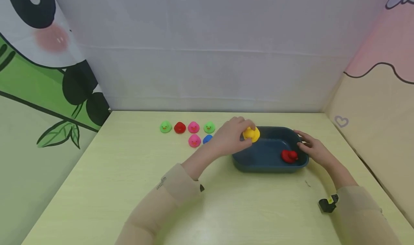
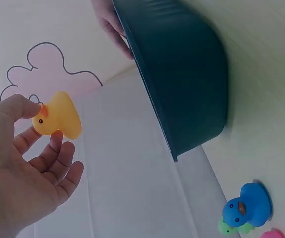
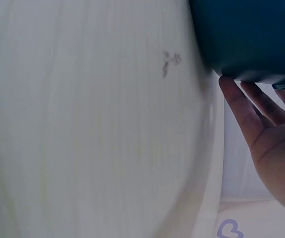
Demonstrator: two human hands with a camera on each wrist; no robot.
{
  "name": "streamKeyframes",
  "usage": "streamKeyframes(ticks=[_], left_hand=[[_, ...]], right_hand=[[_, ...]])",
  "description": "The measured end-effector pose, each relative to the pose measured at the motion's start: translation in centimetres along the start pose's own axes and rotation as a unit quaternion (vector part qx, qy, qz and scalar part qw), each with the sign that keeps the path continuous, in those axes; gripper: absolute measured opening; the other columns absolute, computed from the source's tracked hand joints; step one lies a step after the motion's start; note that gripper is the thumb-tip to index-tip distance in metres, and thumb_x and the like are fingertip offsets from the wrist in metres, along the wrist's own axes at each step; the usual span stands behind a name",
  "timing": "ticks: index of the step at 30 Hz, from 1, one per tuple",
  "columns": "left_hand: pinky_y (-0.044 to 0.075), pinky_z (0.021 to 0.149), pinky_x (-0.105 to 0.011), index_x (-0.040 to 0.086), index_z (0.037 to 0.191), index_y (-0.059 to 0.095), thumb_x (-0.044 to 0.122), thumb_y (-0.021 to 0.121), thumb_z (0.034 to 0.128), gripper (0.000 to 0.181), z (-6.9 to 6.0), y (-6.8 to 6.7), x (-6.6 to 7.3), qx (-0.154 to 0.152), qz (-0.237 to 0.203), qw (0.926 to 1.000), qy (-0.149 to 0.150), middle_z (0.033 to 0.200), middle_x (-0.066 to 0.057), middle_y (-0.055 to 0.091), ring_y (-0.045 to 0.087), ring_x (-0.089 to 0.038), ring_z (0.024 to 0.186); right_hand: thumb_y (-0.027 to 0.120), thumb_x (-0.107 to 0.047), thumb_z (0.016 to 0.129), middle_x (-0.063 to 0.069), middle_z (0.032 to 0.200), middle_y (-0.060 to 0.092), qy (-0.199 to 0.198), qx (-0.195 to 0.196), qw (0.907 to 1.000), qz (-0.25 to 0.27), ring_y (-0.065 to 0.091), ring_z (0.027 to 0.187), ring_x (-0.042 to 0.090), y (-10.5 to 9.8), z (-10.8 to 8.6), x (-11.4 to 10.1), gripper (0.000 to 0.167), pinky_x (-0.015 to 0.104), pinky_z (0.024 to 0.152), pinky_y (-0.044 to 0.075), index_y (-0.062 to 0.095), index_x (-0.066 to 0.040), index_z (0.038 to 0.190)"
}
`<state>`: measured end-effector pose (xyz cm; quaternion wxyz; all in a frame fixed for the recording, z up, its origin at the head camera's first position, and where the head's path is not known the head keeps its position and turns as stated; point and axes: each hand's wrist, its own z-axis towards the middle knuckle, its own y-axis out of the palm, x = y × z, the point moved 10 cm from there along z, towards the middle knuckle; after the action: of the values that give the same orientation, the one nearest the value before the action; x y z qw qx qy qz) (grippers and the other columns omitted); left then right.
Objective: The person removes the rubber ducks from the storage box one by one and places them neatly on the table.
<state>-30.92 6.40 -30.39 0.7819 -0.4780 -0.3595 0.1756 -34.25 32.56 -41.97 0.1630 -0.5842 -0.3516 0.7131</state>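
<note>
My left hand [image 1: 231, 137] pinches a yellow rubber duck [image 1: 251, 134] between thumb and fingers, above the left end of a dark blue-green basin [image 1: 265, 167]. In the left wrist view the duck [image 2: 63, 116] lies tilted at the fingertips, apart from the basin wall [image 2: 182, 74]. A red rubber duck [image 1: 289, 156] sits inside the basin at its right end. My right hand [image 1: 315, 151] grips the basin's right rim, the thumb over the edge. Its fingers [image 3: 246, 109] touch the outer wall in the right wrist view.
Left of the basin stand several more rubber ducks: green [image 1: 165, 126], red [image 1: 179, 128], pink [image 1: 193, 127], another green [image 1: 209, 127], a second pink [image 1: 194, 141] and a blue one [image 1: 207, 139] partly behind my left hand. Printed cloth walls [image 1: 207, 76] enclose the table.
</note>
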Motion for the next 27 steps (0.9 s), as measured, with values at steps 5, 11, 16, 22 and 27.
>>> streamKeyframes(ticks=[5, 11, 16, 22, 27], left_hand=[[0.043, 0.078, -0.025, 0.018, 0.113, 0.057, 0.021, 0.062, 0.0838, 0.030, -1.0, -1.6, -0.5, 0.026, -0.008, 0.9996, 0.002, 0.098, 0.004, 0.054, 0.046, -0.010, 0.090], [0.042, 0.080, -0.026, 0.017, 0.112, 0.059, 0.020, 0.062, 0.0832, 0.029, -2.3, -3.6, -1.1, 0.059, -0.013, 0.9981, 0.012, 0.098, 0.006, 0.054, 0.047, -0.010, 0.092], [0.042, 0.086, -0.028, 0.015, 0.110, 0.060, 0.018, 0.062, 0.0840, 0.027, -3.5, -5.1, -1.9, 0.083, -0.019, 0.9959, 0.030, 0.099, 0.006, 0.055, 0.046, -0.009, 0.097], [0.044, 0.088, -0.029, 0.014, 0.110, 0.061, 0.014, 0.062, 0.0845, 0.025, -5.1, -6.8, -2.7, 0.104, -0.032, 0.9928, 0.049, 0.102, 0.004, 0.057, 0.048, -0.012, 0.100], [0.044, 0.091, -0.030, 0.013, 0.110, 0.061, 0.013, 0.061, 0.0855, 0.024, -6.3, -7.8, -3.5, 0.115, -0.044, 0.9910, 0.052, 0.105, 0.003, 0.058, 0.048, -0.014, 0.104]], right_hand=[[0.048, -0.012, 0.098, 0.031, 0.146, 0.029, -0.001, 0.001, 1.0000, -0.005, 0.039, 0.120, 0.059, 0.0, 0.1, 0.0, 0.053, 0.047, 0.088, 0.047, 0.028, -0.001, 0.146], [0.048, -0.014, 0.099, 0.032, 0.145, 0.029, 0.000, 0.000, 1.0000, -0.003, 0.039, 0.120, 0.060, 0.1, 0.2, 0.0, 0.053, 0.044, 0.088, 0.048, 0.028, -0.002, 0.146], [0.047, -0.013, 0.099, 0.033, 0.146, 0.028, 0.000, -0.003, 1.0000, -0.001, 0.037, 0.120, 0.061, 0.1, 0.2, 0.2, 0.053, 0.050, 0.088, 0.047, 0.026, -0.001, 0.146], [0.047, -0.013, 0.099, 0.033, 0.146, 0.027, 0.000, -0.004, 1.0000, -0.005, 0.036, 0.120, 0.061, 0.2, 0.3, 0.4, 0.054, 0.057, 0.090, 0.044, 0.026, -0.002, 0.147], [0.047, -0.015, 0.099, 0.032, 0.146, 0.028, 0.000, -0.001, 1.0000, -0.007, 0.037, 0.121, 0.060, 0.0, 0.2, 0.1, 0.053, 0.052, 0.089, 0.045, 0.027, -0.004, 0.147]])
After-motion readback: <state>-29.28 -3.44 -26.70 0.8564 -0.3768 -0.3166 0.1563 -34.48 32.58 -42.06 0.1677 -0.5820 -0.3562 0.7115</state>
